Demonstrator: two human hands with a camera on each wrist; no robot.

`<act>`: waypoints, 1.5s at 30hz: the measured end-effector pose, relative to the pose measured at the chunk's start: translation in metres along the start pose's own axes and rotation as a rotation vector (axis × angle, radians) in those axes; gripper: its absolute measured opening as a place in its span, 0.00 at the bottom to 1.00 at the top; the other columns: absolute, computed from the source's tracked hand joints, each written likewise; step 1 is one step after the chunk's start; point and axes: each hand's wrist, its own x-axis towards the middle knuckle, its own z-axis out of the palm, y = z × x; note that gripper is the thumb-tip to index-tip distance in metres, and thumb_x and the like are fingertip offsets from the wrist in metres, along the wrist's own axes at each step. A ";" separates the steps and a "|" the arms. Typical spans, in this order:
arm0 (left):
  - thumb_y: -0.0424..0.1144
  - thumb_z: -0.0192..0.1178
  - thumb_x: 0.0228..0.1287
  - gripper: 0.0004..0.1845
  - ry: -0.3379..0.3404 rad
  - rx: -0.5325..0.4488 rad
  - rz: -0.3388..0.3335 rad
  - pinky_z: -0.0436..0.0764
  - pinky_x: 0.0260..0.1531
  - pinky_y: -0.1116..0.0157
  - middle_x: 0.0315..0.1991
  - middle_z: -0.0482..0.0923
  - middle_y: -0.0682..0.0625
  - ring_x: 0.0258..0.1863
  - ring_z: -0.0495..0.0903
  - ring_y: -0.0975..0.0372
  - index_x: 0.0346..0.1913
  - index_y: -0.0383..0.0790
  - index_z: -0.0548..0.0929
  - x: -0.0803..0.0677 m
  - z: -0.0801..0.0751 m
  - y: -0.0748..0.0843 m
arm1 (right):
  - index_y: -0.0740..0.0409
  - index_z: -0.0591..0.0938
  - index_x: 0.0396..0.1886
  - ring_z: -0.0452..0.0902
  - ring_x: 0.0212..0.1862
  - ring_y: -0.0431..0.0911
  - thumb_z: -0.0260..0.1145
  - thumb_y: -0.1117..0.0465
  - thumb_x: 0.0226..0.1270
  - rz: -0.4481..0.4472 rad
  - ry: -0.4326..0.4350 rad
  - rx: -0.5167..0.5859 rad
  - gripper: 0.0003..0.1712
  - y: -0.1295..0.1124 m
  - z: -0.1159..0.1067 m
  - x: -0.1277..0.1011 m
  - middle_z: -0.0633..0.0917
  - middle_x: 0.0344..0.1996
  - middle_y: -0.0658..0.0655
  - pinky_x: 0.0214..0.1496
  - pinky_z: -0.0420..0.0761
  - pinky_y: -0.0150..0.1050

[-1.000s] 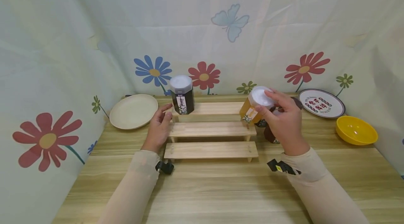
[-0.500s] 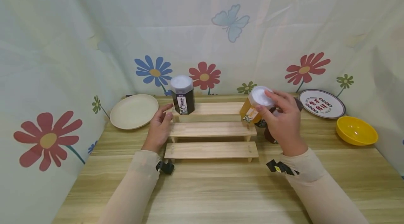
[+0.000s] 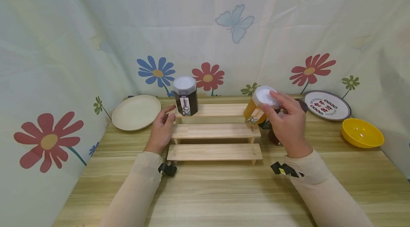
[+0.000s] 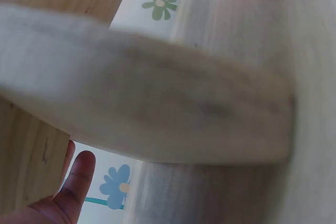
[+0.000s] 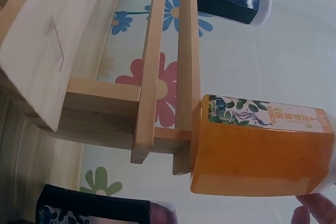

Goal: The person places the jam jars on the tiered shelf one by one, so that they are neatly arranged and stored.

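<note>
My right hand (image 3: pixel 288 123) pinches the white lid of an amber hexagonal jar (image 3: pixel 254 113) between thumb and fingers. That jar leans slightly, its base at the right end of the top step of a three-step wooden rack (image 3: pixel 214 131). In the right wrist view the amber jar (image 5: pixel 262 148) lies close against the top slat. My left hand (image 3: pixel 161 131) rests at the rack's left end with its fingers loosely bent. The left wrist view shows its thumb (image 4: pixel 79 182) beside the wood. A dark jar (image 3: pixel 187 102) with a white lid stands on the top step's left end.
More dark jars (image 3: pixel 274 138) stand right of the rack, partly hidden by my right hand. A cream plate (image 3: pixel 136 113) lies back left. At the right are a white patterned plate (image 3: pixel 326 105) and a yellow bowl (image 3: pixel 362 132). A flowered curtain (image 3: pixel 179 42) hangs behind.
The amber jar has tipped very slightly, its lid a little higher, still in my right hand. My left hand and the rack stay where they were.
</note>
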 end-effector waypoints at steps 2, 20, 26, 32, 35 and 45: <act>0.43 0.48 0.86 0.24 -0.003 -0.004 -0.012 0.72 0.54 0.67 0.64 0.77 0.36 0.56 0.74 0.60 0.78 0.43 0.71 0.000 0.000 0.003 | 0.57 0.89 0.60 0.74 0.51 0.39 0.81 0.69 0.59 0.000 -0.019 -0.002 0.28 0.000 -0.002 0.001 0.87 0.60 0.61 0.41 0.72 0.27; 0.45 0.50 0.86 0.22 0.010 -0.008 -0.008 0.74 0.53 0.67 0.62 0.78 0.39 0.56 0.75 0.58 0.76 0.46 0.73 -0.001 0.002 0.001 | 0.55 0.87 0.63 0.71 0.50 0.40 0.77 0.65 0.67 0.073 -0.097 -0.012 0.24 -0.004 -0.005 0.005 0.84 0.63 0.58 0.42 0.73 0.30; 0.46 0.50 0.86 0.23 0.011 0.004 -0.009 0.73 0.55 0.65 0.63 0.78 0.38 0.57 0.75 0.58 0.76 0.46 0.73 0.000 0.001 0.002 | 0.55 0.88 0.62 0.72 0.49 0.42 0.77 0.65 0.67 0.059 -0.103 -0.020 0.24 -0.003 -0.005 0.008 0.84 0.61 0.59 0.42 0.72 0.28; 0.46 0.50 0.86 0.23 0.004 -0.003 -0.006 0.73 0.52 0.66 0.59 0.78 0.37 0.55 0.75 0.58 0.76 0.45 0.73 0.000 0.001 0.001 | 0.56 0.87 0.63 0.72 0.47 0.44 0.75 0.62 0.70 0.071 -0.135 -0.014 0.22 -0.006 -0.004 0.013 0.84 0.61 0.60 0.40 0.72 0.31; 0.47 0.50 0.86 0.23 0.003 0.000 -0.006 0.74 0.53 0.66 0.60 0.79 0.38 0.55 0.75 0.59 0.76 0.46 0.73 0.001 0.001 0.000 | 0.56 0.87 0.63 0.73 0.49 0.43 0.74 0.61 0.71 0.085 -0.151 -0.012 0.22 -0.006 -0.003 0.016 0.84 0.62 0.59 0.43 0.74 0.31; 0.45 0.49 0.86 0.23 0.015 0.012 0.000 0.74 0.52 0.65 0.57 0.79 0.38 0.54 0.75 0.59 0.76 0.44 0.72 0.002 0.001 -0.002 | 0.58 0.87 0.62 0.74 0.46 0.44 0.73 0.61 0.72 0.110 -0.161 0.021 0.20 -0.004 0.003 0.024 0.84 0.59 0.60 0.39 0.76 0.26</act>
